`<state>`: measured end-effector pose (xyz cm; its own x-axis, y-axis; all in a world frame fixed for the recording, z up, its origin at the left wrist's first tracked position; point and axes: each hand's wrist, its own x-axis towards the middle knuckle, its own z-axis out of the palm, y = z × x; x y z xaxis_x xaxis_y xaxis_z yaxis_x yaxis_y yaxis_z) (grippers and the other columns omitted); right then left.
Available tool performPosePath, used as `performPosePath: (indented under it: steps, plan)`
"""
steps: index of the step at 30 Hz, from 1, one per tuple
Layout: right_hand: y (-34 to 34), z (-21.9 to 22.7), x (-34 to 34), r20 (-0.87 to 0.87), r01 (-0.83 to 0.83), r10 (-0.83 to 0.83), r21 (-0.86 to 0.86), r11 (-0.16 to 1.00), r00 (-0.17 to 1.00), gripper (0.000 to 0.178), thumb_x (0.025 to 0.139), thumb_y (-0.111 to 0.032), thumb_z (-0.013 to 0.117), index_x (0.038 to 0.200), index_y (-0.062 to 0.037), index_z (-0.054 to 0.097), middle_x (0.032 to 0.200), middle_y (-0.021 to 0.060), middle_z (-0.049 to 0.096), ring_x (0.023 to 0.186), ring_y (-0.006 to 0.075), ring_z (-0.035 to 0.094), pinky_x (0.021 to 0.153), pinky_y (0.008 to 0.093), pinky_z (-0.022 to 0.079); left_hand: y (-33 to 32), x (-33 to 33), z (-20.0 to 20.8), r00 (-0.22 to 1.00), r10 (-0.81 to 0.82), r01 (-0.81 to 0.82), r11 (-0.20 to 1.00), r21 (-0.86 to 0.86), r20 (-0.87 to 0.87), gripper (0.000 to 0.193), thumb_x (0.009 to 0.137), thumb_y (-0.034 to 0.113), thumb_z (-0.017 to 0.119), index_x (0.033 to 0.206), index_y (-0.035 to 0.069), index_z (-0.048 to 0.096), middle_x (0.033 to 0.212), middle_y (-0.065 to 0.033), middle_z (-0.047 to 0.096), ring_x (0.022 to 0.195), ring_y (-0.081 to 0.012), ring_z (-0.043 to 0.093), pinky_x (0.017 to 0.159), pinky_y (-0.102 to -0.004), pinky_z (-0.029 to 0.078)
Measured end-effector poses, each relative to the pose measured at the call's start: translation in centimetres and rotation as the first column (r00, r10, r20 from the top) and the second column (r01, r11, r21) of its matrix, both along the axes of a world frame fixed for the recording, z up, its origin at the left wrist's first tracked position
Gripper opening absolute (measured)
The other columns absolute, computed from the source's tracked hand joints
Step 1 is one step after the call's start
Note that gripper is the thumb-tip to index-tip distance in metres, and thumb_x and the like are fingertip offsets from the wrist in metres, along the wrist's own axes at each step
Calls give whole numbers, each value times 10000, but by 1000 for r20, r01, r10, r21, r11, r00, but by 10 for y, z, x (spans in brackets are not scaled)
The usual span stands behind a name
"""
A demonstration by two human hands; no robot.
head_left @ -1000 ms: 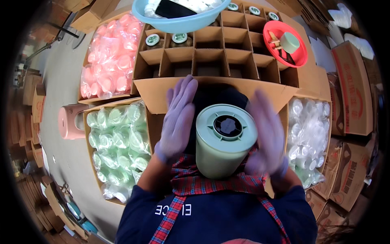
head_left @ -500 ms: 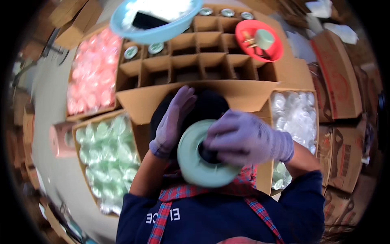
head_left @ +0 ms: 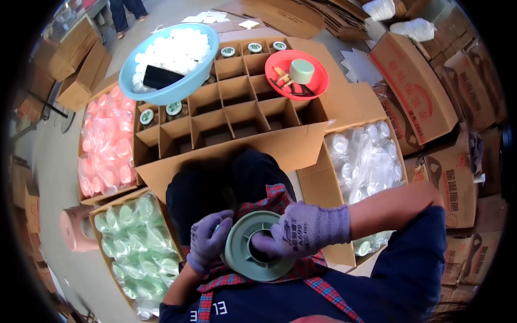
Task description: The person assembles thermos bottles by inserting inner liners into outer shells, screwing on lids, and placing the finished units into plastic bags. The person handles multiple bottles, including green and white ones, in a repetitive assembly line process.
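Observation:
A round green plastic part (head_left: pixel 240 240), ringed with ribs around a central opening, sits over my lap with its open side up. It looks like a thermos shell or base, but I cannot tell which. My left hand (head_left: pixel 210 238), in a purple knit glove, is curled against its left rim and holds it. From the right, my gloved right hand (head_left: pixel 299 229) has its fingers bent down into the central opening. The fingertips and anything they grip in there are hidden.
Ahead stands a divided carton (head_left: pixel 229 121) with several capped bottles. On it rest a blue basin (head_left: pixel 126 89) of white pieces with a phone, and a red bowl (head_left: pixel 319 70) with tools and a green cup. Boxes of pink (head_left: pixel 107 142), green (head_left: pixel 141 231) and clear (head_left: pixel 366 156) wrapped parts flank me.
The green part has come down and tilted over my lap. My left hand went from raised and flat beside it to curled on its rim; my right fingers sit deeper in the opening.

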<state>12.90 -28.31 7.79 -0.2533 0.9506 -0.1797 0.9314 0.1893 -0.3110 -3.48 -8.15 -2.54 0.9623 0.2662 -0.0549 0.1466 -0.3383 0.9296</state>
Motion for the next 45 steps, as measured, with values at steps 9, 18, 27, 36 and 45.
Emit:
performPosePath:
  steps: [9,18,27,36,45]
  plan:
    - [59,-49,121,-104,369,-354,284,885,930,252,902,-311,640,1008,-82,643,749,152,665,734,300,713,517,436,519,8,-5,-19,934,340,-355,919,-173,-115,260,987,150,565,996,-56,725,843,-120,736,765,-179,690,707,-313,533]
    - [121,-161,356,457,940,-835,-5,341,305,374,957,-211,528,1283,-89,664,1292,186,664,1157,354,663,929,454,556,29,-1,-46,936,316,-349,894,-281,-155,321,1003,195,545,1011,-76,718,855,-56,724,779,-108,630,718,-262,509]
    - [-1,-116,322,-951,976,-272,-183,122,-144,261,903,-210,637,1077,-15,626,817,10,597,642,117,558,578,266,463,33,-4,-43,956,269,-295,865,-406,-120,304,1004,179,535,1006,-60,724,839,-23,698,776,-88,607,701,-235,484]
    - [-32,-28,78,-726,561,-189,312,766,662,270,930,-215,698,1151,-65,652,1073,96,652,980,242,667,877,362,546,48,44,-49,991,-92,31,854,-519,-92,249,982,172,568,940,-20,720,788,28,645,735,-47,546,665,-217,456]
    - [-28,-6,27,-221,67,68,551,832,973,317,792,-203,668,1079,-70,646,1055,101,618,1010,280,631,946,491,538,24,58,-28,927,-370,304,828,-471,-52,291,955,214,616,1039,-31,748,835,-58,724,782,-98,638,736,-261,523]
